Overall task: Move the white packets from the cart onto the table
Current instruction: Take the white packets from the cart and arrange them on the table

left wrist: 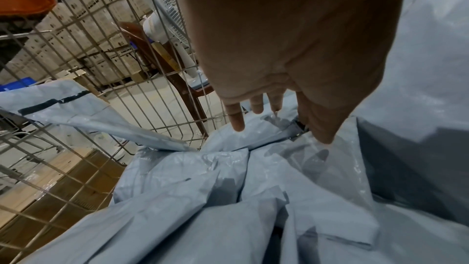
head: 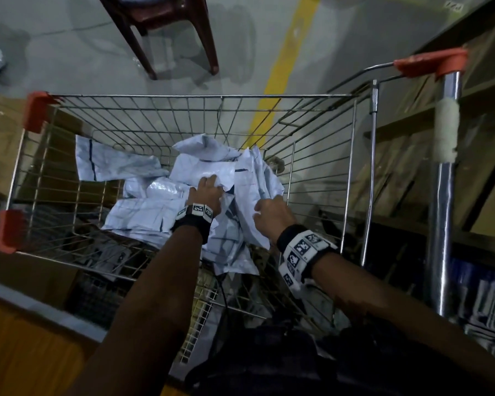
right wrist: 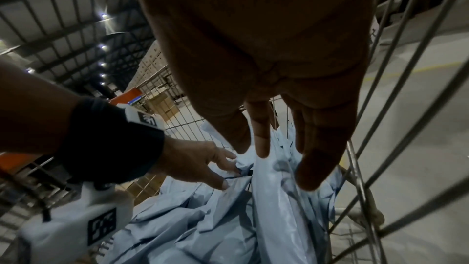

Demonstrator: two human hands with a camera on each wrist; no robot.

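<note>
Cart: a wire shopping cart point(head: 297, 96) with orange plastic corner caps and a chrome handle post at the right, seen from above in the head view; its basket holds the whole load
White packets: a crumpled heap of white plastic packets point(head: 143, 212) lies on the cart's wire floor, some with dark printed lines; one flatter packet point(head: 109, 161) leans toward the far left of the basket, apart from the main heap
Left hand: the left hand point(head: 207, 192) is down inside the basket on top of the heap; in the left wrist view its fingers point(left wrist: 237, 117) are stretched out, tips touching the crinkled plastic, nothing gripped, so it is released
Right hand: the right hand point(head: 272, 214) is just right of the left hand, against a tall packet point(head: 255, 192) that stands on edge near the cart's right wall; the right wrist view shows its fingers point(right wrist: 262, 140) straight and spread with the tips against the plastic, not curled round it, so it is released as well
Wrists: each wrist wears a black band with white marker blocks point(head: 300, 248)
Surroundings: grey floor with a yellow line point(head: 286, 67), a dark red plastic chair point(head: 166, 27) beyond the cart, cardboard boxes point(head: 0, 132) at the left
</note>
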